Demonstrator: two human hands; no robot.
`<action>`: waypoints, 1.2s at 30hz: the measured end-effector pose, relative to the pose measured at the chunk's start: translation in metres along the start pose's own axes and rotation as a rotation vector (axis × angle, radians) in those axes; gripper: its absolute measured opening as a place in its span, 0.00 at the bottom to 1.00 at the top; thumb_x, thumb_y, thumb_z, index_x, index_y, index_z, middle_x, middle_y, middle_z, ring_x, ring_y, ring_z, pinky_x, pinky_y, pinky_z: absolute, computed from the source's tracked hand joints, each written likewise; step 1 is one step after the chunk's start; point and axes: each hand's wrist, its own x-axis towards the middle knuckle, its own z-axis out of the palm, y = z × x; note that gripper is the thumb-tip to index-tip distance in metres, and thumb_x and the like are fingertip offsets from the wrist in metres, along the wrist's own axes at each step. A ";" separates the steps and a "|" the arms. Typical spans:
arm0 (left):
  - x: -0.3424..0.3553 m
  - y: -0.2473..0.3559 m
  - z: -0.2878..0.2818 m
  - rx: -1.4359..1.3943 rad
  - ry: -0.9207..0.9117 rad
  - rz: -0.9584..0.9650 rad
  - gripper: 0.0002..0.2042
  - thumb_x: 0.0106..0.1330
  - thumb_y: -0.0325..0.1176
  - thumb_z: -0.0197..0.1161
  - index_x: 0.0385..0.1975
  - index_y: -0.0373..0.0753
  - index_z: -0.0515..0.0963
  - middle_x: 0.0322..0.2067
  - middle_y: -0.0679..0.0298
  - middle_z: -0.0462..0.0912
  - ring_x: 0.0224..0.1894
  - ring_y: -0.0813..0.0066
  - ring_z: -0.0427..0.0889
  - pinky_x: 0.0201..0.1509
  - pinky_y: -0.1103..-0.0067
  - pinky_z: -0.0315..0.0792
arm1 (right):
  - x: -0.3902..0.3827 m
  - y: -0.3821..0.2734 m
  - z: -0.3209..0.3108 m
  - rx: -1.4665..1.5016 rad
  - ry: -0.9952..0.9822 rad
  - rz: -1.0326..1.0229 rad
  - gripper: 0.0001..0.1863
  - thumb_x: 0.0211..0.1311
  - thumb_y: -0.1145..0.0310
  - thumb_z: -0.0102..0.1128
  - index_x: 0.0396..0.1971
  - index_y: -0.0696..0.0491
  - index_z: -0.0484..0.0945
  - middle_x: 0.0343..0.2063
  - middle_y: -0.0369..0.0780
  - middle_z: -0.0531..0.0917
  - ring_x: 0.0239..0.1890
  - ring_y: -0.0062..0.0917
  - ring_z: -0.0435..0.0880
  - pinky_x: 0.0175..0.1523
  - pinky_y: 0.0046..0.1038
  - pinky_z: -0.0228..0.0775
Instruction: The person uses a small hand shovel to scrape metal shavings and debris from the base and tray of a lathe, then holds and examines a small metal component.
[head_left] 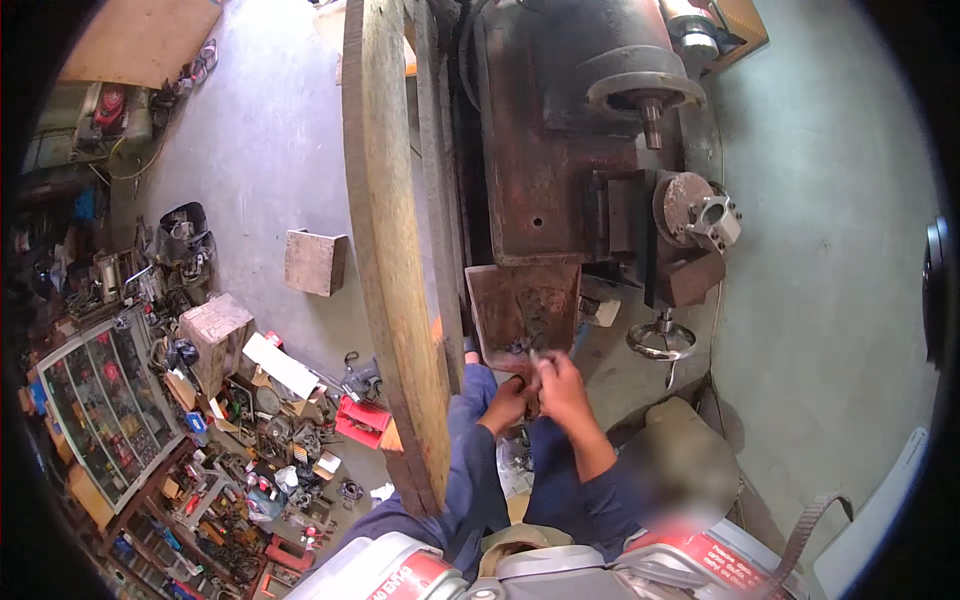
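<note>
Apparently right hand [563, 391] holds slim tool [534, 356], long axis pointing forward, toward tray [493, 300]; left hand's [505, 406] grip unclear.

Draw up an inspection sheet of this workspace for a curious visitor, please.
Surface: grey floor.
Job's things: rusty tray at the dark machine's near end, dark debris inside.
Clutter: assorted tools and parts crowd the lower left, near a red box.
Hands: left hand and right hand at the tray's near edge; what they grip is unclear.
Cables: cannot tell amid the clutter.
Surroundings: wooden beam beside the machine.
</note>
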 end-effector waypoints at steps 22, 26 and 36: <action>-0.007 0.014 0.009 -0.270 -0.070 -0.049 0.12 0.74 0.32 0.53 0.48 0.29 0.72 0.37 0.59 0.82 0.29 0.74 0.79 0.27 0.75 0.74 | 0.255 -0.344 0.046 -0.785 0.617 -0.570 0.14 0.66 0.68 0.52 0.44 0.62 0.78 0.43 0.58 0.82 0.45 0.48 0.86 0.46 0.41 0.82; -0.002 0.006 0.008 -0.328 -0.086 -0.074 0.12 0.76 0.34 0.51 0.49 0.30 0.72 0.36 0.60 0.82 0.22 0.77 0.76 0.23 0.76 0.73 | 0.274 -0.371 0.051 -0.771 0.641 -0.607 0.14 0.66 0.66 0.53 0.43 0.61 0.79 0.45 0.57 0.82 0.48 0.48 0.85 0.48 0.42 0.81; 0.001 0.004 0.001 -0.230 -0.113 -0.017 0.11 0.75 0.33 0.53 0.45 0.29 0.74 0.39 0.59 0.83 0.24 0.76 0.78 0.23 0.76 0.72 | 0.286 -0.375 0.045 -0.589 0.689 -0.755 0.19 0.71 0.68 0.48 0.58 0.59 0.69 0.50 0.58 0.76 0.50 0.55 0.79 0.53 0.48 0.75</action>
